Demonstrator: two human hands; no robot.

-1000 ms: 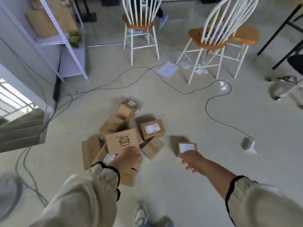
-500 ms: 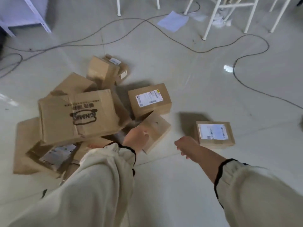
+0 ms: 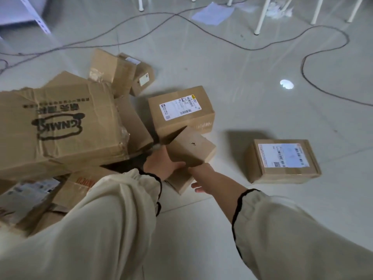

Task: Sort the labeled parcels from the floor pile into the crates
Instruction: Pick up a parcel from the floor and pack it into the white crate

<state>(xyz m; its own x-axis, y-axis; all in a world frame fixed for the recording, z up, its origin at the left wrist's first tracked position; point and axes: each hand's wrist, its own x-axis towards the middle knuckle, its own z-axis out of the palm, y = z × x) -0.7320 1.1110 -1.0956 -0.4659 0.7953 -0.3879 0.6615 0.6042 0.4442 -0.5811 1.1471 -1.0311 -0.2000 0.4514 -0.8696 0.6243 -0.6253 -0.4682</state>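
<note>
The person has bent closer to the pile over the last second, and both hands have closed in on one parcel. The left hand (image 3: 161, 164), which was over the large crumpled brown carton with black print (image 3: 60, 126) a second ago, now grips the left side of the small plain brown cardboard box (image 3: 189, 150), thumb laid along its near face. The right hand (image 3: 203, 174), hanging free in the air half a second ago, now cups the box's near right corner, its fingers curling toward the underside.

The box has not visibly left its place. It sits tilted at the pile's right edge, leaning against the brown cardboard box with a white shipping label (image 3: 181, 112), its lower end on the pale tiled floor (image 3: 242, 219). No label shows on its visible faces.

This looks like the start of a two-handed pick. The flat brown labelled parcel (image 3: 282, 160) lying apart to the right is untouched. No crate is in view, so the drop-off point cannot be judged.
</note>
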